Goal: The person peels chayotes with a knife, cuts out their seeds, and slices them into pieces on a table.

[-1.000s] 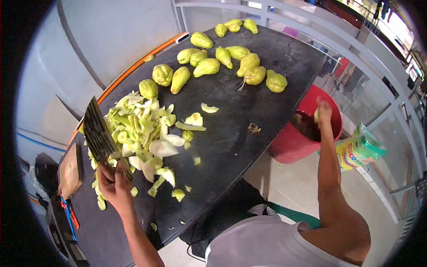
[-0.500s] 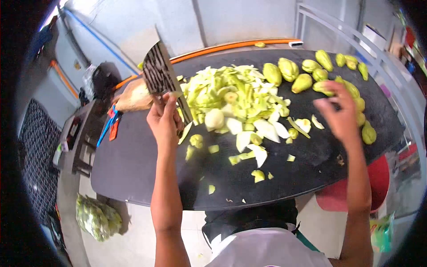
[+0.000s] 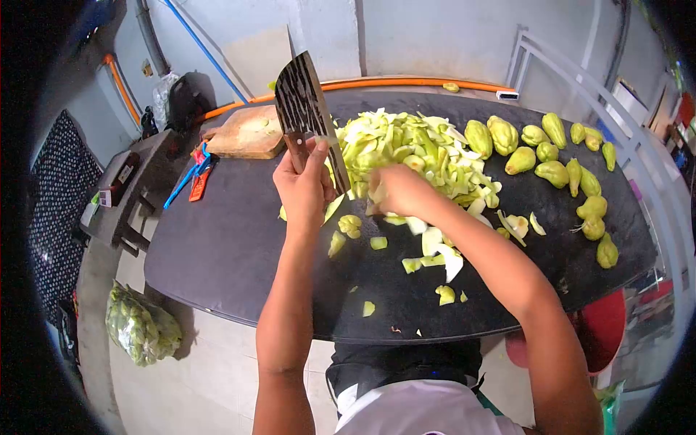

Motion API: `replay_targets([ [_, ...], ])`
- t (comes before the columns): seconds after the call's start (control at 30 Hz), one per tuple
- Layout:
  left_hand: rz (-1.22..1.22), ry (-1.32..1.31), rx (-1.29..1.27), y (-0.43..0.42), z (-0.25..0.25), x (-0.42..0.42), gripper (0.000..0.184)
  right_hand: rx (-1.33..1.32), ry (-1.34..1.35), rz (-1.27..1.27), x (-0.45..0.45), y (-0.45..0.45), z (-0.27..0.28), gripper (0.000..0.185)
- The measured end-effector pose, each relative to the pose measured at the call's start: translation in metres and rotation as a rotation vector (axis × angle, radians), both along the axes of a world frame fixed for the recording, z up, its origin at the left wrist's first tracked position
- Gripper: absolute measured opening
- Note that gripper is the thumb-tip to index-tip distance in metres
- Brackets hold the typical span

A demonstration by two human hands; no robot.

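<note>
My left hand (image 3: 304, 181) is wrapped round the wooden handle of a cleaver (image 3: 303, 98), its wide dark-patterned blade pointing up. My right hand (image 3: 400, 190) reaches across to the near edge of a heap of cut pale-green chayote pieces (image 3: 406, 141). Its fingers are curled and smeared by motion; something pale shows at them, but I cannot make it out. Larger white slices (image 3: 451, 262) and a small chayote chunk (image 3: 349, 225) lie close by on the dark table (image 3: 225, 254). Several whole chayotes (image 3: 503, 135) stand at the right.
A wooden chopping board (image 3: 250, 134) lies at the back left, near a blue and orange tool (image 3: 194, 177). On the floor at left sits a plastic bag of green produce (image 3: 141, 326). A red stool (image 3: 602, 326) is under the table's right side.
My right hand has moved left from beside the whole chayotes to the cut heap, where a peeled chayote lay. The left hand still holds the cleaver upright. The view has shifted.
</note>
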State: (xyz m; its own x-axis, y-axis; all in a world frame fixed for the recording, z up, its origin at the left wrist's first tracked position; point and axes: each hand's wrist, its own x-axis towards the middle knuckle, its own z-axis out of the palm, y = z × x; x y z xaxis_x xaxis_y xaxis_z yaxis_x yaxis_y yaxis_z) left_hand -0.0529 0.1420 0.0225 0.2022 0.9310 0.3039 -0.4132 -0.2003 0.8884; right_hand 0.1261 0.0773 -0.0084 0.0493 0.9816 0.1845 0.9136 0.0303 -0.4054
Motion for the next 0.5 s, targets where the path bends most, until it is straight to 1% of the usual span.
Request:
replay_targets([
  [0.07,-0.010,0.006,-0.007,-0.003,0.000,0.000,0.025,0.045,0.258,-0.013,0.019,-0.014,0.014,0.041],
  [0.1,-0.020,0.007,-0.008,-0.005,0.001,0.002,0.025,0.179,0.336,0.008,0.040,-0.014,0.009,0.039],
  [0.17,-0.069,0.017,-0.042,-0.014,0.005,0.004,0.021,-0.072,1.251,-0.172,0.054,-0.047,0.041,0.029],
  [0.2,-0.099,0.025,-0.057,-0.019,0.006,0.008,0.020,-0.060,1.556,-0.121,0.075,-0.051,0.026,0.028],
  [0.23,-0.164,0.046,-0.115,-0.025,0.003,0.013,0.020,-0.063,1.748,-0.092,0.083,-0.061,0.024,0.027],
  [0.3,-0.288,0.097,-0.228,-0.035,-0.004,0.020,0.023,0.011,1.937,-0.023,0.094,-0.070,0.010,0.032],
  [0.33,-0.369,0.097,-0.239,-0.044,-0.006,0.026,0.032,0.042,1.970,-0.018,0.098,-0.076,0.007,0.034],
  [0.37,-0.373,0.168,-0.262,-0.054,-0.007,0.031,0.034,0.071,2.006,-0.012,0.101,-0.083,0.003,0.037],
  [0.4,-0.432,0.221,-0.284,-0.064,-0.006,0.034,0.035,0.098,2.042,-0.005,0.101,-0.091,0.004,0.040],
  [0.43,-0.490,0.275,-0.307,-0.072,-0.006,0.036,0.037,0.106,2.031,-0.035,0.099,-0.098,0.008,0.042],
  [0.5,-0.627,0.264,-0.355,-0.084,-0.011,0.041,0.035,0.125,2.011,-0.095,0.091,-0.114,0.019,0.047],
])
